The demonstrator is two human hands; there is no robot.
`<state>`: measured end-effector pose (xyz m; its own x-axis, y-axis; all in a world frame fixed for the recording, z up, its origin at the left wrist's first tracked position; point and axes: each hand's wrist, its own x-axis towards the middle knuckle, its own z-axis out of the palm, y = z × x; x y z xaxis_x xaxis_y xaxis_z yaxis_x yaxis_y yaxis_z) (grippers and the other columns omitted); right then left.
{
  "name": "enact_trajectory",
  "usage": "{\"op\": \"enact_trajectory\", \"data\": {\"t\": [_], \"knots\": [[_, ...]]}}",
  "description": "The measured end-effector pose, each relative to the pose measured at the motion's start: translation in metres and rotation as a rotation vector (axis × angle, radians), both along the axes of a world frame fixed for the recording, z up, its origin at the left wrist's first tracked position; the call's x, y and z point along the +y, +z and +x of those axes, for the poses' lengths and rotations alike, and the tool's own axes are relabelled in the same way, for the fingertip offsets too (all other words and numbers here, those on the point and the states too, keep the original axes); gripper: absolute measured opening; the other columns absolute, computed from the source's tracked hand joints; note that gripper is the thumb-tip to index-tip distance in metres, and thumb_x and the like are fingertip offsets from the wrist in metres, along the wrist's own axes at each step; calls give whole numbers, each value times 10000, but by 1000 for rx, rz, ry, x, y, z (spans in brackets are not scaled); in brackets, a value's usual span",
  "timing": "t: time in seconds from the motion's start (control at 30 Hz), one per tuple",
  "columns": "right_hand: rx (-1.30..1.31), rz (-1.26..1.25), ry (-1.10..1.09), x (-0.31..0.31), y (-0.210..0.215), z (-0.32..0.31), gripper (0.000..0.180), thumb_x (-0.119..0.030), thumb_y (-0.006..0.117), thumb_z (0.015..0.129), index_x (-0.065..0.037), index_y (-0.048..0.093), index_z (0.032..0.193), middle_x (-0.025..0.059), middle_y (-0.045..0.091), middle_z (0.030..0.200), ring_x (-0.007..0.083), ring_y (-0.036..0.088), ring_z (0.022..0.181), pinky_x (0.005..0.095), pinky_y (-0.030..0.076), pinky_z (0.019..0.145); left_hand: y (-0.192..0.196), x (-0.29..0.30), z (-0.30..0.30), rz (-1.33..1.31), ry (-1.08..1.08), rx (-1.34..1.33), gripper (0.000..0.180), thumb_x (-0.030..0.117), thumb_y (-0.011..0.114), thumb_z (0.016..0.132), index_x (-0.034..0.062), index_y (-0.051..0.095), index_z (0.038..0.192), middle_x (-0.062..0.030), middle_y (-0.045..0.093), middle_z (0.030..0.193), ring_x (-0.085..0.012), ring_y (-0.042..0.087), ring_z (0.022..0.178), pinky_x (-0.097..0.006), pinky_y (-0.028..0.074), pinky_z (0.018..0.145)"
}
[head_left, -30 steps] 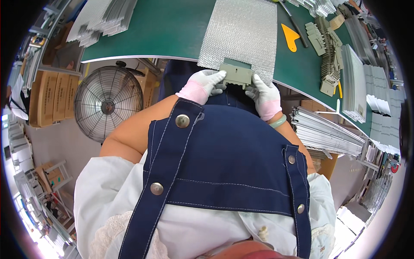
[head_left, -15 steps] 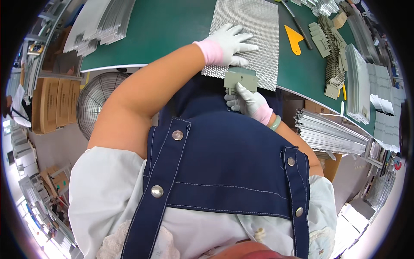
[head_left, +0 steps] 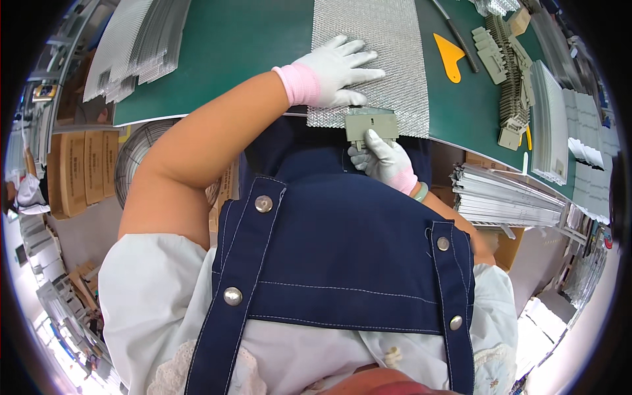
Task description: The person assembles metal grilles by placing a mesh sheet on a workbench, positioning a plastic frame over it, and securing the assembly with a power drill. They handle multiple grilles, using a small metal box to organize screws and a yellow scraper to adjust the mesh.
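Note:
My left hand (head_left: 334,72), in a white glove with a pink cuff, lies flat with spread fingers on a silver mesh sheet (head_left: 388,46). The sheet rests on the green table and reaches its near edge. In my right hand (head_left: 385,160), also gloved, is a grey-green plastic piece (head_left: 371,124), roughly rectangular, with a small dark slot and short legs on its near side. The thumb presses on its face while the other fingers curl beneath, partly hidden. That piece is at the sheet's near edge; whether it grips the mesh, I cannot tell.
A yellow heart-shaped scraper (head_left: 449,58) and a dark rod (head_left: 455,36) lie right of the sheet. Beyond them sits a row of grey-green plastic pieces (head_left: 510,82). Mesh sheets (head_left: 148,39) are stacked at far left. Below the table stand a round fan (head_left: 135,151) and cartons (head_left: 76,171).
My left hand and the sheet's left edge appear slightly farther left, partly because the view has shifted. The right hand keeps its hold on the plastic piece.

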<state>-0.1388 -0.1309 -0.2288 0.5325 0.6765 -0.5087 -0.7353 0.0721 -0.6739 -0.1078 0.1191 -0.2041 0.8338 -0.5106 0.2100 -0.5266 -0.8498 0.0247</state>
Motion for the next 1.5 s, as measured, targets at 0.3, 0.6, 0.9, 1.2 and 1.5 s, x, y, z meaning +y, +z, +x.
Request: {"op": "enact_trajectory", "data": {"t": [0.3, 0.6, 0.9, 1.2, 1.5], "knots": [[-1, -19, -73, 1, 0, -6, 390, -310, 618, 1001, 14, 574, 1214, 141, 679, 968, 154, 641, 744, 281, 518, 688, -1, -1, -2, -41, 40, 42, 713, 493, 631, 871, 244, 429, 1507, -174, 384, 1558, -401, 321, 1445, -555, 183, 1201], [43, 63, -83, -2, 3, 0, 305, -229, 617, 1000, -27, 563, 1222, 103, 660, 994, 140, 624, 764, 268, 514, 691, 15, 5, 6, 81, 13, 256, 912, 528, 695, 741, 261, 360, 1546, -171, 283, 1612, -415, 233, 1481, -562, 156, 1208], [80, 71, -295, 10, 25, -7, 253, -156, 574, 1014, -47, 531, 1238, 84, 639, 1005, 151, 616, 811, 270, 521, 701, 19, 2, 3, 116, 56, 296, 888, 484, 678, 785, 267, 311, 1564, -180, 265, 1618, -414, 202, 1498, -577, 134, 1210], [176, 9, -215, 3, 26, 3, 207, -179, 583, 1011, -36, 565, 1160, 78, 640, 948, 142, 592, 746, 248, 478, 617, 1, -6, -3, 22, 60, 209, 599, 346, 494, 943, 233, 400, 1524, -182, 322, 1588, -403, 268, 1464, -592, 159, 1187], [92, 38, -210, 2, 17, 7, 196, -227, 610, 1001, -73, 576, 1117, 50, 645, 896, 145, 590, 701, 263, 474, 596, 38, -25, 9, -66, 110, 454, 576, 405, 569, 922, 240, 474, 1465, -168, 429, 1501, -389, 350, 1409, -584, 213, 1168]]}}
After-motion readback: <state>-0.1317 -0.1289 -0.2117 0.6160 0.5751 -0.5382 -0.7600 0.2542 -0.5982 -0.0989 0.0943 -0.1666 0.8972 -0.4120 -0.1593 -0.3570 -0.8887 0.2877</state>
